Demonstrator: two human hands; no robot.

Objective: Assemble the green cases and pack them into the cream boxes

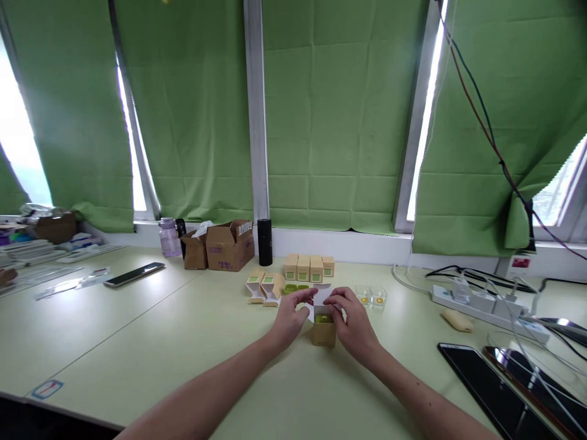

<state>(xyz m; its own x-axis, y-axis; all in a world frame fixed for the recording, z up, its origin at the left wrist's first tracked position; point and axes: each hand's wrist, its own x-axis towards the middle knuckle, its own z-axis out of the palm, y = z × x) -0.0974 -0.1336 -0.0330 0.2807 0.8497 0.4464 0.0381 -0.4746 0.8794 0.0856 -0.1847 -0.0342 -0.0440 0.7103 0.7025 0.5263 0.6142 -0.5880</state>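
Between my hands a small brown cardboard box (324, 337) stands upright on the table with its top open and white-lined flaps raised. A green item (323, 318) shows inside it. My left hand (291, 316) is closed at the box's left flap, thumb and fingers together. My right hand (353, 321) curls its fingers onto the right flap and upper side. Just behind the box lie two small green pieces (290, 288), partly hidden by my left hand. Two opened small boxes (271, 289) sit to the left, and two clear glass cups (378, 297) with yellow centres to the right.
Several closed small boxes (303, 269) stand in a row behind. Farther back are a brown carton (229, 247), a black cylinder (265, 242) and a purple bottle (170, 237). On the right lie a power strip (490, 311) with cables and a dark tablet (486, 382).
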